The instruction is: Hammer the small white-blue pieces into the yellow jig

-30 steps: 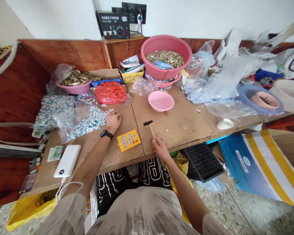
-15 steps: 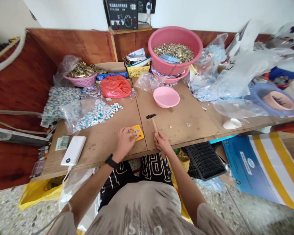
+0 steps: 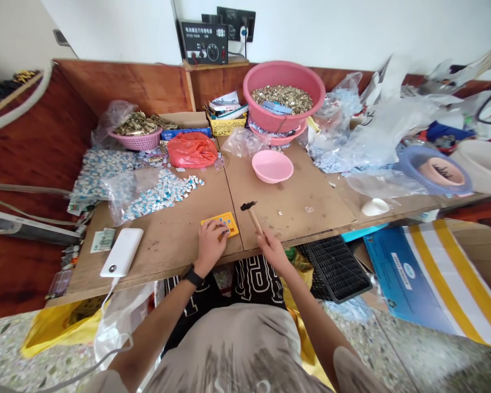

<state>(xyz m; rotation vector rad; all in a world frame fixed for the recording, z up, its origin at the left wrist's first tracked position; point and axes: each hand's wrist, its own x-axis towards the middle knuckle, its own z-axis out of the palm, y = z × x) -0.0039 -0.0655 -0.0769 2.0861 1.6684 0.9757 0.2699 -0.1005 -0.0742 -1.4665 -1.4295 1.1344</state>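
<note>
On the cardboard-covered table lies a yellow plate (image 3: 232,222) with small blue and white pieces on it. My left hand (image 3: 211,240) rests over its left part, fingers bent together at the pieces; whatever they pinch is too small to make out. My right hand (image 3: 272,250) is wrapped round the wooden handle of a hammer (image 3: 254,219), whose black head is raised at the upper left, just right of the plate. A pile of small blue and white pieces (image 3: 163,191) lies further back on the left.
A pink bowl (image 3: 272,167) stands beyond the hammer, before a large pink tub (image 3: 284,73) of metal parts. A red bag (image 3: 192,150) lies at the back left. A white power bank (image 3: 123,252) sits near the front left edge.
The view has shifted slightly. My left hand has moved left across the plate, showing more of its upper edge. The hammer has tilted, its head a little lower and further left.
</note>
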